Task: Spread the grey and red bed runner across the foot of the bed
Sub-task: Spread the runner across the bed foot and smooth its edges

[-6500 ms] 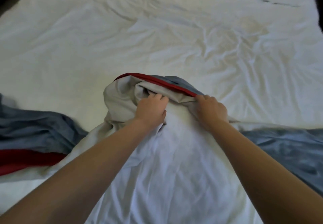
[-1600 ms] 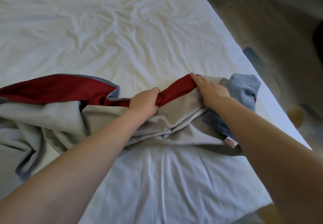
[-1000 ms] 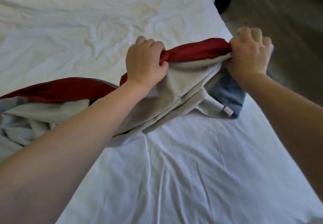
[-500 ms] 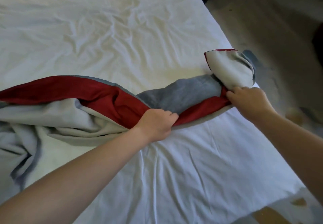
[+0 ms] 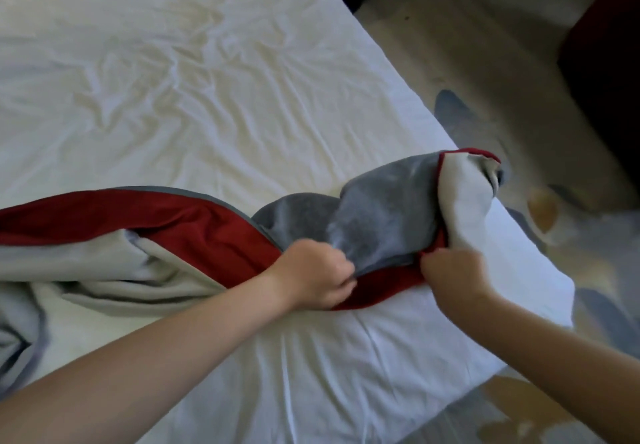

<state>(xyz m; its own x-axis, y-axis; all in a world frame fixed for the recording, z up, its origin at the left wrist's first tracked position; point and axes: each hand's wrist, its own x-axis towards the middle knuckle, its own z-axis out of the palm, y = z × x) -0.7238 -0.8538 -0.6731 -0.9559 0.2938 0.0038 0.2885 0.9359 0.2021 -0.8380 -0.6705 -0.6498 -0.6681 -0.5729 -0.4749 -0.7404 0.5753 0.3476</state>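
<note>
"Where was the bed runner at that moment?"

"The bed runner (image 5: 214, 232) lay bunched and twisted across the near part of the bed (image 5: 173, 97), on the wrinkled white sheet. It ran from the left edge of the view to the bed's right-hand corner, and it was far from flat."

"Which sides of it showed?"

"On the left a red band (image 5: 104, 215) faced up, with pale lining folded below it. Toward the right the grey face (image 5: 381, 218) rose in a hump. At the very end the pale lining (image 5: 467, 208) was turned outward, edged in red, right at the corner of the mattress."

"And what were the person's hands doing?"

"The left hand (image 5: 313, 274) was closed on the runner where the red band met the grey, fingers curled into the cloth and knuckles up. The right hand (image 5: 450, 270) gripped the runner near its end, bunching the red edge and the pale lining. That hand was blurred and its fingertips were hidden in the fabric."

"Were the two hands touching?"

"No. They were near each other, with a short stretch of red and grey cloth between them."

"Anything beside the bed?"

"A patterned floor (image 5: 519, 80) lay to the right, blurred, with something dark at the far edge, too dim to tell."
</note>
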